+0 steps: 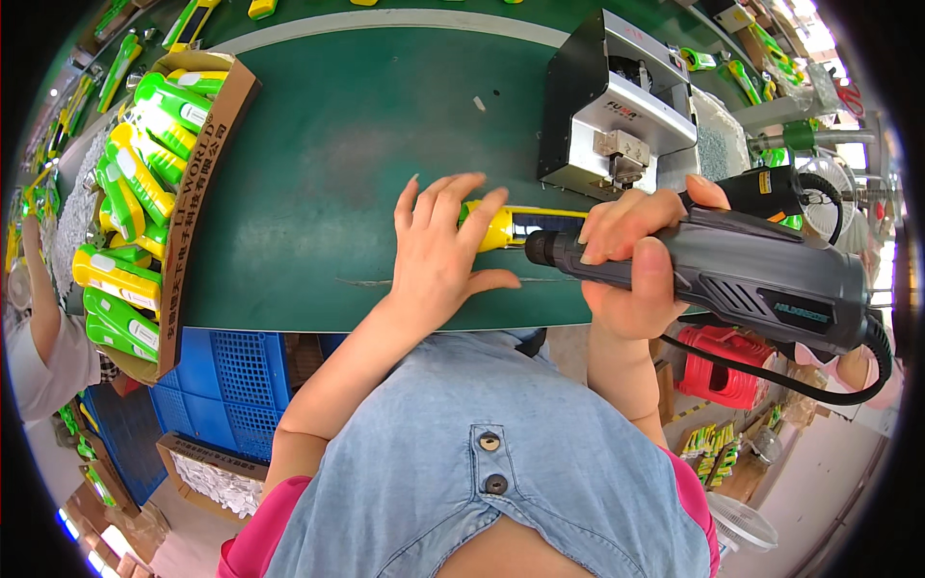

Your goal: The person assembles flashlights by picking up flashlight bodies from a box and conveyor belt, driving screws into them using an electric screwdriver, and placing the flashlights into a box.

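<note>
**Electric screwdriver meeting a yellow utility knife on the green surface**

On the green surface (318,144), just in front of the person's denim-clad chest, a yellow utility knife (509,226) is lying on its side, its long axis running left to right. The left hand (438,255) is resting flat over the knife's left end, fingers spread and open, pressing down rather than wrapping around it. The right hand (631,265) is closing firmly around the barrel of a grey electric screwdriver (732,275), thumb underneath and fingers curled over the top. The tool is lying nearly level, its dark nose pointing left and sitting right at the knife's dark right-hand part; whether the bit is touching cannot be told. A black cable (790,380) is looping away from the tool's rear.

Behind the hands, a silver and black screw feeder machine (617,106) is standing on the surface. At the far left, a cardboard box (207,164) is holding many green and yellow utility knives (145,173) stacked together. Blue plastic crates (226,385) are showing below the surface edge, and a red basket (727,371) is sitting low at the right.
</note>
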Demonstrator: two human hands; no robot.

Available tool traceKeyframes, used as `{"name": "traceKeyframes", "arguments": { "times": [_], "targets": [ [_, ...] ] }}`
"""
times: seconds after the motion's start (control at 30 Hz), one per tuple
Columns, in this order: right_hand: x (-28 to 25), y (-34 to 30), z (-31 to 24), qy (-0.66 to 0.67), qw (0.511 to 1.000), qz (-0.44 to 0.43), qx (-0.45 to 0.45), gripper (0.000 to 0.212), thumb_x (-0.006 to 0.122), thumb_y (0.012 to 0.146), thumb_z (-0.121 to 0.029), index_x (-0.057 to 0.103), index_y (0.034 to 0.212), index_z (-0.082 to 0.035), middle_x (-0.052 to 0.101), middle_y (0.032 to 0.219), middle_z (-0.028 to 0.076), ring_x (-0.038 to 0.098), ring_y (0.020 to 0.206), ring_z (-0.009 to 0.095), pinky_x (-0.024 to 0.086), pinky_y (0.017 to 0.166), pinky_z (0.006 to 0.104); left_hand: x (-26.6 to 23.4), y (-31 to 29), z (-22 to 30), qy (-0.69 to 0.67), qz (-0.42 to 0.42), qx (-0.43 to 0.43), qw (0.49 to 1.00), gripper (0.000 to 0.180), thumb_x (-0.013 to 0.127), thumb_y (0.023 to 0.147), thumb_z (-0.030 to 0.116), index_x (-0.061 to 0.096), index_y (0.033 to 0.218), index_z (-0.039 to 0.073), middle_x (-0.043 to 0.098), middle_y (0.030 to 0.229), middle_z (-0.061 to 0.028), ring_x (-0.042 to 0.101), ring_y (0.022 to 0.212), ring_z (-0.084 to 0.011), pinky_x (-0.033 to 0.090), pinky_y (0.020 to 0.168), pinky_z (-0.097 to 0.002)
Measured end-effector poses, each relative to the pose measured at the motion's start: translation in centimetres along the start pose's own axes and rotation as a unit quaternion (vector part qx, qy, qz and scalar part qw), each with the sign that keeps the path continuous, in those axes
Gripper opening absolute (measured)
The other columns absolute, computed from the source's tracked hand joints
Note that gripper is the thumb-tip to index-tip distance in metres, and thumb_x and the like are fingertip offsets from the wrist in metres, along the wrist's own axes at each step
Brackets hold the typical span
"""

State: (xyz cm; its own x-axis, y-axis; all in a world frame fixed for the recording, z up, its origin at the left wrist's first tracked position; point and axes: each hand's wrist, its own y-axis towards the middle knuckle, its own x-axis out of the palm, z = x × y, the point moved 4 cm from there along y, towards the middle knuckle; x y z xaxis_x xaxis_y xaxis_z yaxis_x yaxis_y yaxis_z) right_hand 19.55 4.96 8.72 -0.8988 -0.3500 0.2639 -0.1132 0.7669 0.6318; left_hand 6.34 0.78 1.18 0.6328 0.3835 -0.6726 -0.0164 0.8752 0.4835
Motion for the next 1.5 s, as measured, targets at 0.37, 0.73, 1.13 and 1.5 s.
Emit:
{"name": "traceKeyframes", "arguments": {
  "times": [0.37,0.73,1.13,1.5],
  "targets": [
    [0.3,-0.1,-1.0,0.034,0.999,0.004,0.011,0.050,0.057,0.078,-0.005,0.031,0.121,-0.002,0.050,0.066,0.007,0.050,0.051,0.016,0.046,0.050,0.0278,1.0,-0.7,0.3,-0.050,0.045,0.044,0.997,0.018,0.074,0.052,0.008,0.064,0.068,0.009,0.055,0.078,0.0017,0.050,0.086,-0.0195,0.036,0.089,-0.0470],
    [0.1,-0.3,-1.1,0.012,1.000,-0.017,0.013,0.051,0.056,0.078,-0.001,0.029,0.121,-0.001,0.050,0.066,0.007,0.051,0.053,0.016,0.046,0.052,0.0275,1.2,-0.9,0.5,-0.087,0.040,0.054,0.994,0.028,0.076,0.052,0.016,0.066,0.078,0.011,0.055,0.081,0.0012,0.050,0.088,-0.0206,0.032,0.090,-0.0487],
    [-0.6,-0.9,1.2,-0.011,1.000,-0.007,0.003,0.049,0.053,0.076,0.006,0.028,0.118,0.004,0.052,0.064,0.008,0.053,0.054,0.015,0.045,0.056,0.0248,2.4,-0.4,-2.3,-0.005,-0.097,-0.007,0.995,0.053,0.076,0.056,0.019,0.058,0.105,0.013,0.055,0.102,-0.0017,0.048,0.102,-0.0226,0.029,0.097,-0.0496],
    [-0.2,-1.1,1.5,-0.069,0.997,-0.021,0.024,0.051,0.057,0.078,-0.007,0.031,0.122,-0.001,0.047,0.065,0.006,0.046,0.051,0.015,0.044,0.052,0.0291,2.4,-0.5,-2.4,-0.024,-0.088,-0.007,0.996,0.051,0.076,0.056,0.017,0.059,0.104,0.012,0.056,0.101,-0.0016,0.049,0.099,-0.0231,0.030,0.095,-0.0498]
  ]
}}
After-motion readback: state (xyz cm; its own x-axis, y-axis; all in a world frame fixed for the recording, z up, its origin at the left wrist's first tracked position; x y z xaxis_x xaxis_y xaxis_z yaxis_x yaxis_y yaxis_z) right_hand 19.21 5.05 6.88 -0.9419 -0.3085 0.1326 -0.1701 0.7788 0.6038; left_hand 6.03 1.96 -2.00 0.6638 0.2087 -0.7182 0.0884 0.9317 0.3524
